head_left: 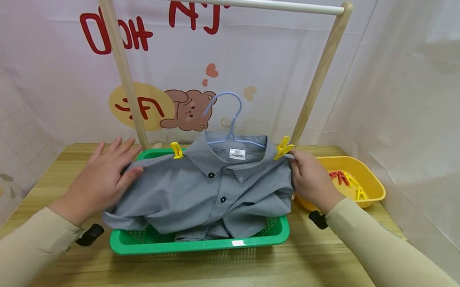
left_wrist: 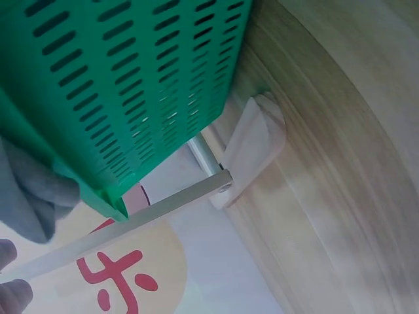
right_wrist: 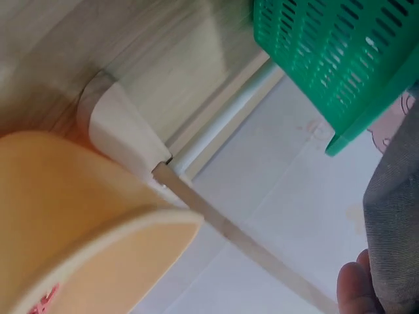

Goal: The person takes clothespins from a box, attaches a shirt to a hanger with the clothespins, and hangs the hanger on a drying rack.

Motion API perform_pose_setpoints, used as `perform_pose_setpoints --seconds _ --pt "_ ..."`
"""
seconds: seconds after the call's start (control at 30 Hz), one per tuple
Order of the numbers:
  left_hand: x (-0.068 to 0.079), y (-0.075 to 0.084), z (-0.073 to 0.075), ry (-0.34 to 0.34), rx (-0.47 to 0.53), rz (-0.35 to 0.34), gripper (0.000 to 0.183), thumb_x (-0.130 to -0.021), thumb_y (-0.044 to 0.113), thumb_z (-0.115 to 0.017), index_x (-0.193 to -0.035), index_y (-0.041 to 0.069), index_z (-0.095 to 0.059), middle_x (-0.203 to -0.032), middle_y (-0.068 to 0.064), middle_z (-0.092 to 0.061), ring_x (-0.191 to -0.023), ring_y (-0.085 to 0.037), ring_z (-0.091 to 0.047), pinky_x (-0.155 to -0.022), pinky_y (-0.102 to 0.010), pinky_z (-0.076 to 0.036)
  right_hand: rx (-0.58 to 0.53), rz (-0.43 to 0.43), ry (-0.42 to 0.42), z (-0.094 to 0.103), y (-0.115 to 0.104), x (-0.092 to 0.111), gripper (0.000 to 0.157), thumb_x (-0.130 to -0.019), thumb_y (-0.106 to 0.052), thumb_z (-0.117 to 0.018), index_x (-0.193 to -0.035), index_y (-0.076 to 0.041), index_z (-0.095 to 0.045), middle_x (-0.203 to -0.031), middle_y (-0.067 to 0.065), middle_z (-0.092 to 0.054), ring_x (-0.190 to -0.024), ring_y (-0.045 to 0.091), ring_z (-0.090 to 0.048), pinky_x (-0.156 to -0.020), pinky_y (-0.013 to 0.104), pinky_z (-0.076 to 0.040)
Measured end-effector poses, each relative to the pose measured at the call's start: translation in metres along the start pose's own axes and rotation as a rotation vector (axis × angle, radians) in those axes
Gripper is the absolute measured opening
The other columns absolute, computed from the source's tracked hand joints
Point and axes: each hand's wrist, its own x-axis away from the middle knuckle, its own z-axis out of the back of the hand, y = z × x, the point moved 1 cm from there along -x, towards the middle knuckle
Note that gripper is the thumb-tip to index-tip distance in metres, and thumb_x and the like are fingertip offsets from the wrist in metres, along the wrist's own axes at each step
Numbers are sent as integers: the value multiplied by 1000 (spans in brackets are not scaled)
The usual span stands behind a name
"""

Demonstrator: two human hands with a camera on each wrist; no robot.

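Observation:
A grey button-up shirt (head_left: 191,191) hangs on a light blue hanger (head_left: 233,115) and lies over a green basket (head_left: 198,248). One yellow clothespin (head_left: 177,150) sits on the shirt's left shoulder, and another yellow clothespin (head_left: 283,148) on its right shoulder. My left hand (head_left: 102,179) touches the left sleeve with fingers spread and straight, its thumb over the cloth. With the right hand (head_left: 312,180) I pinch the other shoulder beside the clothespin. The right wrist view has fingertips (right_wrist: 357,288) behind the grey cloth; the thumb is out of sight there.
Behind the basket stands a wooden rack with a white bar (head_left: 224,0) across the top. A yellow tub (head_left: 371,181) at the right holds red clothespins (head_left: 339,177) and yellow ones. Everything stands on a wooden table (head_left: 283,280), with a printed cloth behind.

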Motion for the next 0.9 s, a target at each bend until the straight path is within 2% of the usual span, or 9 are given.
perform_pose_setpoints --seconds 0.17,0.3,0.43,0.7,0.9 --pt "0 -2 3 17 58 8 58 -113 39 -44 -154 -2 -50 -164 -29 -39 -152 -58 -31 -127 -71 -11 4 12 22 8 5 2 24 -113 -13 -41 -109 0 -61 -98 19 -63 -94 35 -62 -91 54 -53" --pt "1 -3 4 25 84 16 54 -115 34 -41 -154 -2 -50 -165 -29 -38 -152 -59 -30 -128 -71 -9 21 -1 35 14 12 5 26 -114 -15 -40 -106 -1 -60 -95 16 -60 -91 33 -59 -86 50 -50" --pt "1 -4 3 -4 71 40 55 -115 34 -39 -156 -2 -47 -164 -31 -38 -152 -61 -29 -127 -72 -8 54 -7 58 18 24 8 26 -114 -16 -40 -100 -2 -57 -88 14 -53 -87 31 -54 -81 48 -45" --pt "-1 -7 -5 -179 -25 114 68 -111 41 -50 -160 -5 -38 -166 -35 -30 -153 -64 -22 -121 -79 -11 90 -9 86 15 48 16 25 -112 -11 -42 -91 -4 -51 -80 10 -47 -79 28 -51 -74 43 -42" --pt "1 -6 -18 -345 18 178 80 -108 41 -56 -164 -5 -25 -168 -37 -23 -152 -66 -17 -119 -82 -11 84 0 84 10 58 18 24 -112 -10 -43 -91 -4 -54 -76 9 -48 -75 26 -52 -72 42 -44"
